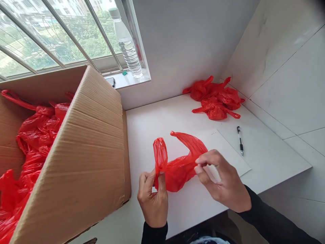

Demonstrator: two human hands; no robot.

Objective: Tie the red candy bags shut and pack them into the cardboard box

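A thin red plastic bag (180, 171) is held over the white table (142, 125), one handle loop upright and the other spread toward the back right. My left hand (154, 200) pinches the bag at the base of the upright loop. Beside the bag's right side is my right hand (223, 181), its thumb and forefinger curved toward each other with a small gap between the tips. Part of the bag lies just behind those fingertips; whether they touch it is unclear.
On the left stands a cardboard box (93, 152) holding red bags (38, 132). More red bags (218, 100) are heaped by the back wall. A pen (240, 140) lies right of a white sheet (228, 152). A water bottle (128, 47) stands on the windowsill.
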